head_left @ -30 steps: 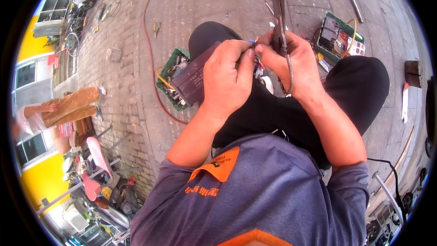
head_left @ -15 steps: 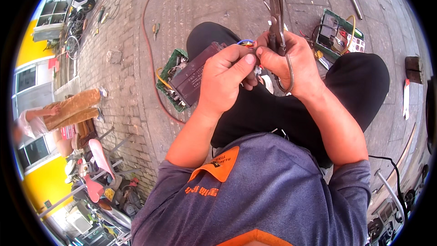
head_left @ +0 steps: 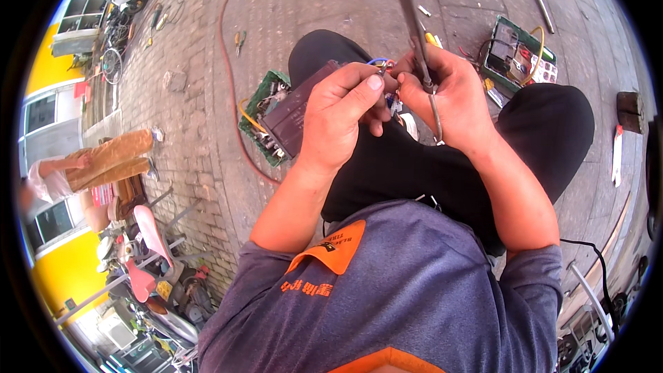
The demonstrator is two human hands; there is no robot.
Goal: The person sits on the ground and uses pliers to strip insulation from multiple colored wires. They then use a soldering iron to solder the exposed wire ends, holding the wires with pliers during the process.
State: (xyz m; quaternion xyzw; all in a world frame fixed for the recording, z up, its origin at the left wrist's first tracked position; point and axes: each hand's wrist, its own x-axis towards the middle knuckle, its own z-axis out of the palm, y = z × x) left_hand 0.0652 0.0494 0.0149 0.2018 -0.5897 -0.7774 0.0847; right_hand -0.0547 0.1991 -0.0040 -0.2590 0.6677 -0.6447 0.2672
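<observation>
My left hand (head_left: pixel 337 112) is closed in a pinch on thin coloured wires (head_left: pixel 378 62), blue and red ones among them; the pinched ends are mostly hidden by my fingers. In my right hand (head_left: pixel 452 100) is a pair of long dark metal scissors (head_left: pixel 409 17), its blades pointing away from me and blurred, one looped handle against my palm. The fingertips of both hands are close together over my lap. Just beyond and left of my left hand lies a dark maroon box-shaped battery (head_left: pixel 282 128), partly covered by that hand.
A green crate (head_left: pixel 266 86) of parts sits under the battery. Farther right are another green crate (head_left: pixel 507 27) with tools, a metal bar (head_left: pixel 539 3) and a wooden block (head_left: pixel 629 112). A reddish hose (head_left: pixel 222 48) crosses the paving. A person (head_left: pixel 103 162) stands at the left.
My right hand has turned, so the scissors show more edge-on and their tips lean farther left. My left hand has hardly moved and keeps its pinch.
</observation>
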